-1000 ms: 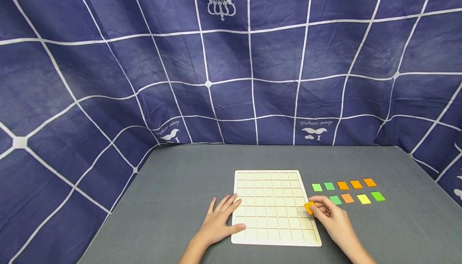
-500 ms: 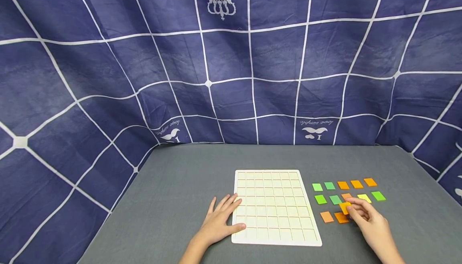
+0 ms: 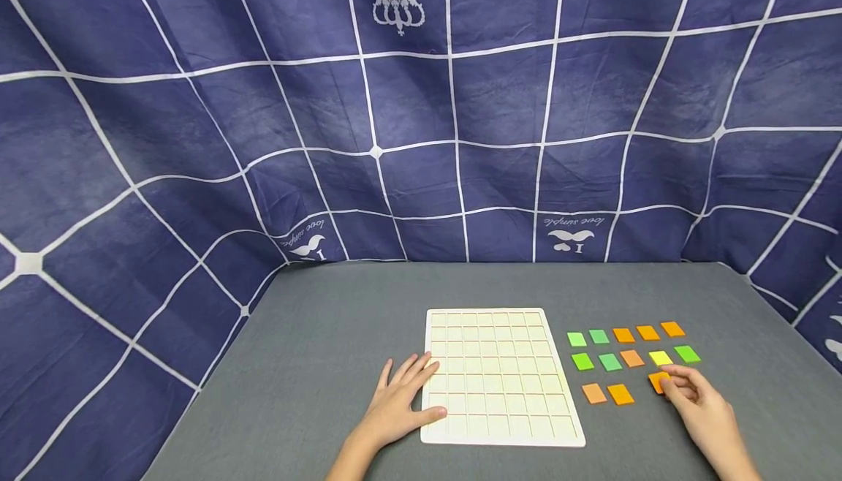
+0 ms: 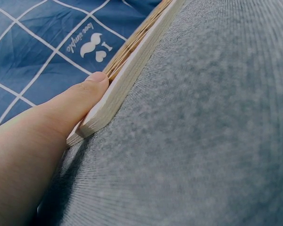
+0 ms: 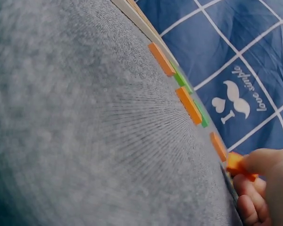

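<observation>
My left hand [image 3: 400,400] lies spread over the left edge of a pale wooden grid board [image 3: 500,379], its thumb resting on the rim in the left wrist view. My right hand [image 3: 700,404], right of the board, pinches a square orange tile [image 3: 658,383] between thumb and fingers. That tile is close over the table, below a yellow tile [image 3: 661,358]. To its left lie another orange tile [image 3: 620,394] and a light orange tile [image 3: 595,393]. In the right wrist view the held tile [image 5: 236,163] shows beside the thumb, partly covered by it.
Several green and orange tiles lie in two rows right of the board, among them a light green tile [image 3: 576,339], a bright green tile [image 3: 687,354] and an orange tile [image 3: 672,329]. A grey cloth [image 3: 342,320] covers the table. A blue checked curtain [image 3: 421,174] hangs behind.
My right hand has carried the orange tile rightward from the board's right edge, past the lower tiles, to a spot below the yellow tile. My left hand has stayed on the board.
</observation>
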Demonstrator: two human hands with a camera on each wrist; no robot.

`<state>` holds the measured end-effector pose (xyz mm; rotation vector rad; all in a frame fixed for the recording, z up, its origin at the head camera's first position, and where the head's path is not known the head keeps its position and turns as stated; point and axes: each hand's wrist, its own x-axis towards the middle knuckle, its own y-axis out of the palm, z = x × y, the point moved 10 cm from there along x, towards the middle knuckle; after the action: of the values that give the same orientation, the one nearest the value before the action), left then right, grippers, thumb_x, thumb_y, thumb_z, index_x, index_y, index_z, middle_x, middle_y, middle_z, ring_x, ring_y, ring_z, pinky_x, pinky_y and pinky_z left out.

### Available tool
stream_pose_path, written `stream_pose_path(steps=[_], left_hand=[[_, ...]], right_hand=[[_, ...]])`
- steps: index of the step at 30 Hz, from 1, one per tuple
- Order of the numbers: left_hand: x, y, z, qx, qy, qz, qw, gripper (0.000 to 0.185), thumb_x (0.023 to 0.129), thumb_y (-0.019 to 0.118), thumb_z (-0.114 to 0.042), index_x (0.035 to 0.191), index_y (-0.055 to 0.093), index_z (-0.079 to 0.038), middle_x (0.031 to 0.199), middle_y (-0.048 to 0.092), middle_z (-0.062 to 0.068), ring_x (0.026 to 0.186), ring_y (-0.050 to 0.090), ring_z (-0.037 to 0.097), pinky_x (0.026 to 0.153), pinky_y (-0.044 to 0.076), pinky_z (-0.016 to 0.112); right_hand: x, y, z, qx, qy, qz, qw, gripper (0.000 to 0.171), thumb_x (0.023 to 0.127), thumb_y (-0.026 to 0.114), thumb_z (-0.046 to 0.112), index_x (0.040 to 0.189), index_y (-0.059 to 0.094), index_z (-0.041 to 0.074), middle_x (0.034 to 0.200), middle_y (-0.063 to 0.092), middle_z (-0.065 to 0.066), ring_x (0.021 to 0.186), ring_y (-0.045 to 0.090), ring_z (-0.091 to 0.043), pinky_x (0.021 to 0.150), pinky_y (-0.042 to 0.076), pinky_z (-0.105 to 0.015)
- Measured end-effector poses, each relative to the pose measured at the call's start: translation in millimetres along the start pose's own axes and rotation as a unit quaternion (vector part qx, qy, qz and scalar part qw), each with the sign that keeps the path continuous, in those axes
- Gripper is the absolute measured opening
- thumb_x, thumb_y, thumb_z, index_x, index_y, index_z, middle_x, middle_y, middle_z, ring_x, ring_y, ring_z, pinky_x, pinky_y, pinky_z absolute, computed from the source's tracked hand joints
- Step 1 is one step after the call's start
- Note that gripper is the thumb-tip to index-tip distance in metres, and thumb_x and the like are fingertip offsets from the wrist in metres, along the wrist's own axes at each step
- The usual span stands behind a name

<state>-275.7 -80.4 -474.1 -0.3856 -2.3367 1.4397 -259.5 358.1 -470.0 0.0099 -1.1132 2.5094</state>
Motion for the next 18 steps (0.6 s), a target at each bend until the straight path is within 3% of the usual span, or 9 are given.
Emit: stream_pose_path(steps=[4, 8, 14, 18], left_hand=[[0.3, 0.4, 1.8, -0.003, -0.008, 0.003, 1.0000, 0.073, 0.076, 0.051, -0.065, 0.136, 0.041, -0.025, 0.145, 0.035, -0.003, 0.135, 0.031, 0.025, 0.107, 0.008, 0.058], [0.4, -0.6, 2.4, -0.006, -0.010, 0.001, 0.9999, 0.072, 0.076, 0.051, -0.064, 0.136, 0.041, -0.025, 0.146, 0.035, -0.003, 0.135, 0.031, 0.025, 0.107, 0.007, 0.057], [0.5, 0.2, 1.0, -0.006, -0.006, 0.004, 1.0000, 0.073, 0.076, 0.051, -0.064, 0.136, 0.041, -0.025, 0.146, 0.034, -0.003, 0.135, 0.031, 0.025, 0.107, 0.007, 0.057], [0.8, 1.2, 1.1, -0.005, -0.009, 0.008, 0.9999, 0.073, 0.076, 0.051, -0.065, 0.136, 0.040, -0.025, 0.146, 0.034, -0.004, 0.135, 0.030, 0.024, 0.108, 0.007, 0.057]], right_hand=[[-1.1, 7.4, 8.9, -0.016, -0.045, 0.023, 0.999, 0.030, 0.088, 0.057, 0.026, 0.108, 0.059, 0.003, 0.074, 0.052, 0.021, 0.060, 0.042, 0.015, 0.052, 0.037, -0.013], [-2.9, 12.3, 13.6, -0.019, -0.063, 0.037, 0.997, 0.031, 0.087, 0.059, 0.029, 0.106, 0.061, 0.005, 0.075, 0.051, 0.019, 0.060, 0.042, 0.012, 0.052, 0.036, -0.014], [-6.4, 12.7, 19.2, -0.034, -0.089, 0.024, 0.995, 0.027, 0.085, 0.062, 0.027, 0.102, 0.063, 0.006, 0.085, 0.053, -0.001, 0.060, 0.038, 0.010, 0.052, 0.034, -0.014], [-7.9, 11.8, 19.1, -0.045, -0.088, 0.020, 0.995, 0.026, 0.088, 0.057, 0.028, 0.102, 0.063, 0.007, 0.088, 0.052, -0.004, 0.061, 0.037, 0.010, 0.052, 0.033, -0.015]])
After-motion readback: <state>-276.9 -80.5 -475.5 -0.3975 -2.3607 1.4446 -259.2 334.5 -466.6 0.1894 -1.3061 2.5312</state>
